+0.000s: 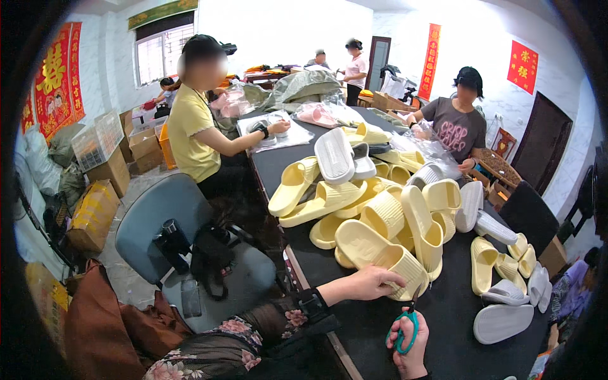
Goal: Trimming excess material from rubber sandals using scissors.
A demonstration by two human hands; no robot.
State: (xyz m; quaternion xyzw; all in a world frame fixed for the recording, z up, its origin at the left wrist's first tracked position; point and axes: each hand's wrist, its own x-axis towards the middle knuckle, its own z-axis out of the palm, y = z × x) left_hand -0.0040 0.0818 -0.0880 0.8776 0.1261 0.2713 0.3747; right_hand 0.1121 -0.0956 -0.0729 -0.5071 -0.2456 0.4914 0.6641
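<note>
My left hand point(368, 283) reaches across from the left, its fingers closed on the strap edge of a yellow slipper point(364, 244) at the near side of a heap. At the table's near edge, my right hand point(408, 345) grips scissors point(405, 329) with teal handles. Their blades point up and come close to that slipper's ribbed strap; whether they touch it I cannot tell. More yellow slippers point(326, 202) are piled behind, mixed with a few pale grey ones point(334, 155). To the right lies a smaller group of yellow and grey slippers point(503, 323), one sole up.
The black table point(380, 348) runs away from me. A person in yellow point(196, 133) works at its left side, another in a grey shirt point(453, 130) at the far right. A blue-grey chair point(164, 215) holding a bag stands left. Cardboard boxes point(95, 212) line the left wall.
</note>
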